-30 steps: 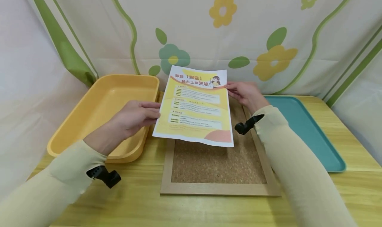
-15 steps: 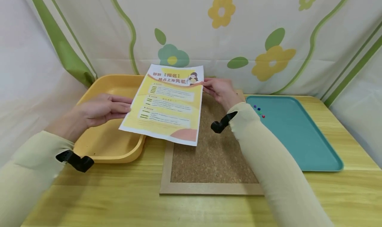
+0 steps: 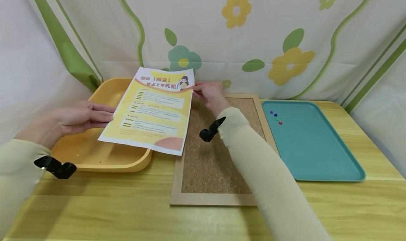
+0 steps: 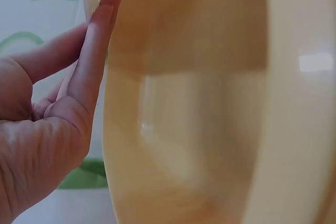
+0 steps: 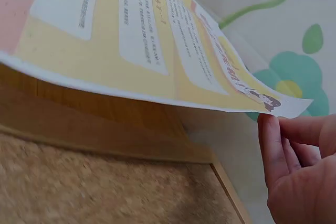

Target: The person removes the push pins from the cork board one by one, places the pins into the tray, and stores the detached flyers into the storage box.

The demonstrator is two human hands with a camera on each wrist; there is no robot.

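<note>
A yellow printed flyer (image 3: 152, 110) with a white border hangs in the air, overlapping the right side of the yellow bin (image 3: 127, 166) and the left edge of the cork board in the head view. My left hand (image 3: 79, 117) pinches its left edge between thumb and fingers, above the bin. With thumb and fingertips, my right hand (image 3: 210, 94) pinches the right edge near the top corner, over the upper part of the wood-framed cork board (image 3: 219, 170). In the right wrist view the flyer (image 5: 110, 40) bows slightly and stands well clear of the board.
On the right lies a teal tray (image 3: 320, 146) with several small coloured pins (image 3: 276, 115) near its upper left corner. A floral curtain (image 3: 215, 29) hangs behind the wooden table (image 3: 127, 205). A few dark specks show inside the yellow bin.
Both hands have carried the flyer leftward, from above the cork board toward the yellow bin. More of the board and the teal tray with its pins has come into sight.
</note>
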